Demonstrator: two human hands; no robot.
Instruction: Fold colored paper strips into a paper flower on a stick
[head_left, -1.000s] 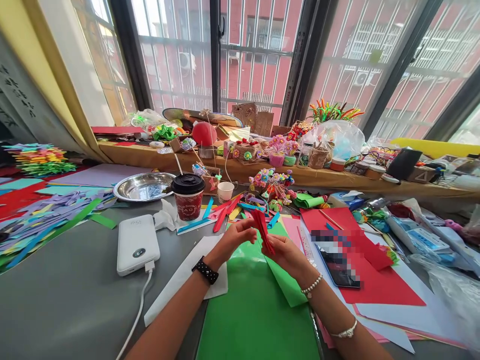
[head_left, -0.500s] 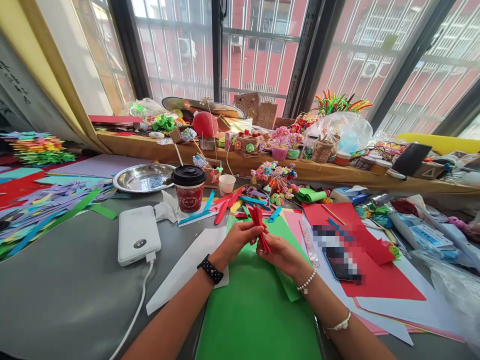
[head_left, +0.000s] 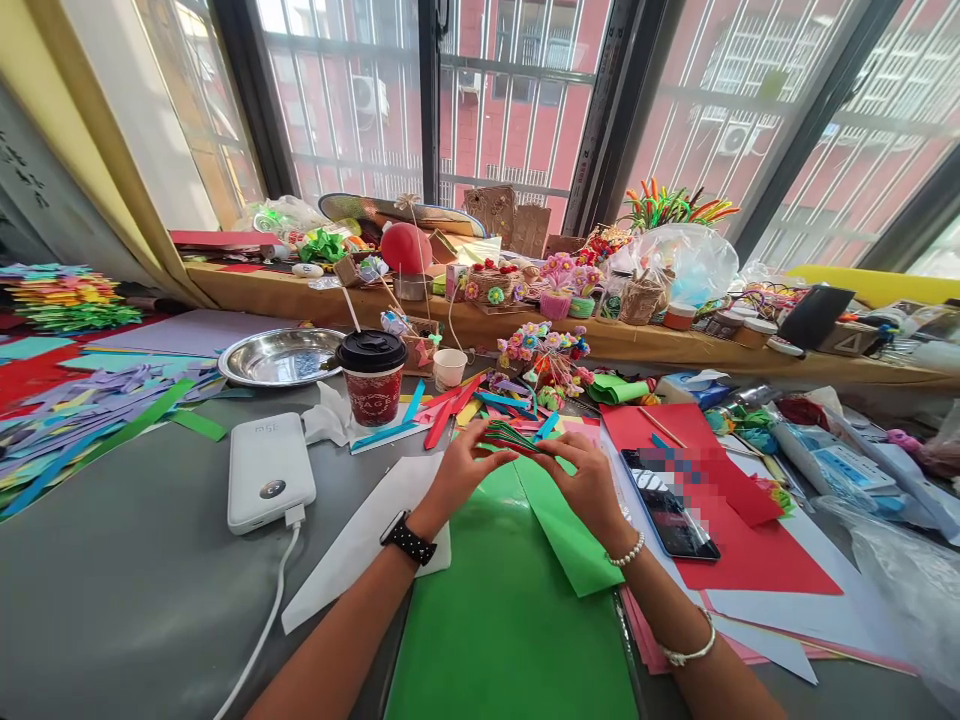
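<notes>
At the left a heap of paper strips [head_left: 142, 410] lies on the grey bench [head_left: 135, 580]; right of it stand a metal tray [head_left: 231, 368], a white power bank [head_left: 271, 470] with its cable [head_left: 277, 600] plugged in, and a lidded cup [head_left: 373, 390]; white paper [head_left: 360, 530] lies partly beneath the left forearm. The left hand [head_left: 454, 477] comes next, its fingers [head_left: 474, 436] nearly together in a pinch at the left end of the folded paper [head_left: 514, 436]; that paper is held up between the two hands, above the green sheet [head_left: 510, 620]. Half a second ago the bundle stood upright and showed mostly red; now it lies nearly level, green edges fanned on top and red beneath, so it has been turned over on its side; this suggests that the layers are being handled as one stack, still in the folding or squaring stage. The right hand [head_left: 589, 487] pinches the other end, its thumb and fingers almost closed with only the paper's thickness between, as far as the angle shows; a lighter green sheet [head_left: 574, 540] lies below it, then a phone [head_left: 667, 510] and a red sheet [head_left: 772, 560].
</notes>
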